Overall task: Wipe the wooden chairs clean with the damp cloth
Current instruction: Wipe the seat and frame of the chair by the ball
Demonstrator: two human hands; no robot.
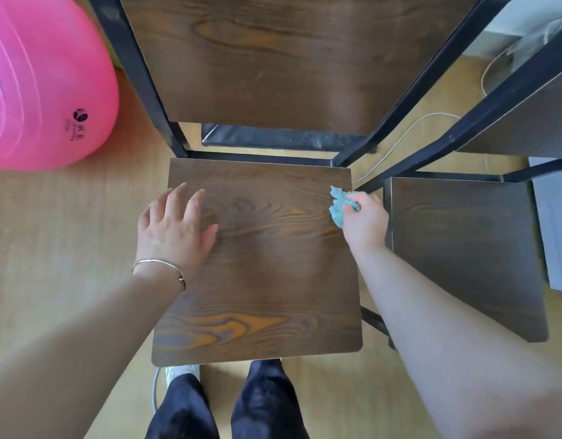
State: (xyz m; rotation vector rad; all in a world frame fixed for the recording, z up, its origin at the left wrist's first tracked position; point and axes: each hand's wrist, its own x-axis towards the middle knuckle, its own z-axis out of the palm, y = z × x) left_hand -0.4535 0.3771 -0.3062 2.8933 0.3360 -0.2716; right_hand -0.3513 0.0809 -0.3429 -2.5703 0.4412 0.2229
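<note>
Right hand point(363, 221): clenched round the teal cloth point(340, 205) at the seat's point(267, 264) right edge, to wipe.
Left hand point(175, 224): released, flat, steadying the seat.

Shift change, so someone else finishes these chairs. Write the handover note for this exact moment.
Left hand: open, fingers straight, resting on the left side of the near chair's seat.
Right hand: grips the bunched teal cloth at the seat's right rear edge.
Done: the picture does not show how much of the seat has been wiped.
Left: probably the rest of this seat, its backrest, then the second chair standing to the right.
</note>
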